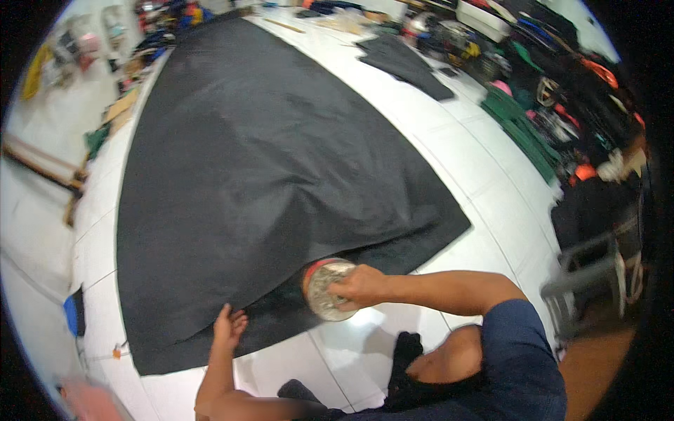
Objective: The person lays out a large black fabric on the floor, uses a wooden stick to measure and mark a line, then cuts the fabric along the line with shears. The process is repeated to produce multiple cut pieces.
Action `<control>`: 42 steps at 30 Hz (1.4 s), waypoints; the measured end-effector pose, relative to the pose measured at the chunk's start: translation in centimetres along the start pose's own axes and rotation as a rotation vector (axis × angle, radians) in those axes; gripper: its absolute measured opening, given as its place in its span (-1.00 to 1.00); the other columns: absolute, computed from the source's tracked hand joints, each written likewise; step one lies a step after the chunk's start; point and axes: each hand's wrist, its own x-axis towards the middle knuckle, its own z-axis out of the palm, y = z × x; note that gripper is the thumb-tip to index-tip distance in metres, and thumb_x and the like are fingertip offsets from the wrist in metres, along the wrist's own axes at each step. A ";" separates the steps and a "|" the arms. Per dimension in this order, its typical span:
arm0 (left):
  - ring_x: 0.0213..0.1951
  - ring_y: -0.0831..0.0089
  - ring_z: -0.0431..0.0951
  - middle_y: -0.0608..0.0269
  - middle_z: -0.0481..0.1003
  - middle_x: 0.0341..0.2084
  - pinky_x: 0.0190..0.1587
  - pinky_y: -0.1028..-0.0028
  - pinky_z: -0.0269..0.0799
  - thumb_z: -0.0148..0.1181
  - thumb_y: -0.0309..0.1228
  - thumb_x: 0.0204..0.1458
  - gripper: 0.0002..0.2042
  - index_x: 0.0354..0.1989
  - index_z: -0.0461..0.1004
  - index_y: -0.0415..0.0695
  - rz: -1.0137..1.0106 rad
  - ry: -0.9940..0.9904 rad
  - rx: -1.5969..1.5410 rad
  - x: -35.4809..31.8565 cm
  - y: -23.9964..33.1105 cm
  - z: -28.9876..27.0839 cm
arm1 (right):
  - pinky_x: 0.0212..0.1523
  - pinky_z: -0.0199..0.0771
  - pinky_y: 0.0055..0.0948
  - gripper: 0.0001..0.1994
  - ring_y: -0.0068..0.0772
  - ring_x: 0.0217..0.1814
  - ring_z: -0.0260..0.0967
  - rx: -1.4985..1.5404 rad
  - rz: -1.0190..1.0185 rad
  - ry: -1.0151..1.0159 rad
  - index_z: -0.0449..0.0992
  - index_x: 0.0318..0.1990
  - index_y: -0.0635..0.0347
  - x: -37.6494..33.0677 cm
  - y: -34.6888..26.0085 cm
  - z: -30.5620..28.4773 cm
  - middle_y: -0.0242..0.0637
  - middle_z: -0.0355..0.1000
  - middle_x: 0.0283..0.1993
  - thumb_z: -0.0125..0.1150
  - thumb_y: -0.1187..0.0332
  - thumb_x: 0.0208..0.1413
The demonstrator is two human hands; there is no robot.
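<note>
A large black fabric sheet (232, 147) lies spread across the floor, wrinkled near its middle. Along its near side the upper layer's edge is raised over a black lower layer (281, 319). My left hand (230, 326) is at that edge, on the left, with thumb and fingers apart; whether it touches the fabric I cannot tell. In my right hand (359, 286) is a round tin (328, 291), with a red band on one side and a mottled grey-beige face, close to the raised edge. What the tin holds is blurred.
White floor tiles (484, 168) surround the sheet. A smaller black fabric piece (407, 67) lies at the far right. Piled goods and folded green cloth (519, 130) line the right side, with a grey plastic chair (590, 281) nearer. My feet are just below the sheet's near edge.
</note>
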 end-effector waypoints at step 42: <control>-0.52 0.43 0.23 0.29 0.27 -0.58 -0.43 0.36 0.27 0.11 -0.43 0.21 -0.79 -0.45 0.32 -0.25 0.395 0.134 0.923 -5.9 -5.9 -4.8 | -0.34 0.50 -0.38 -0.70 -0.38 -0.38 0.51 0.263 1.690 1.155 0.53 -0.07 0.21 -37.2 34.8 6.6 -0.21 0.55 -0.24 0.17 0.15 0.28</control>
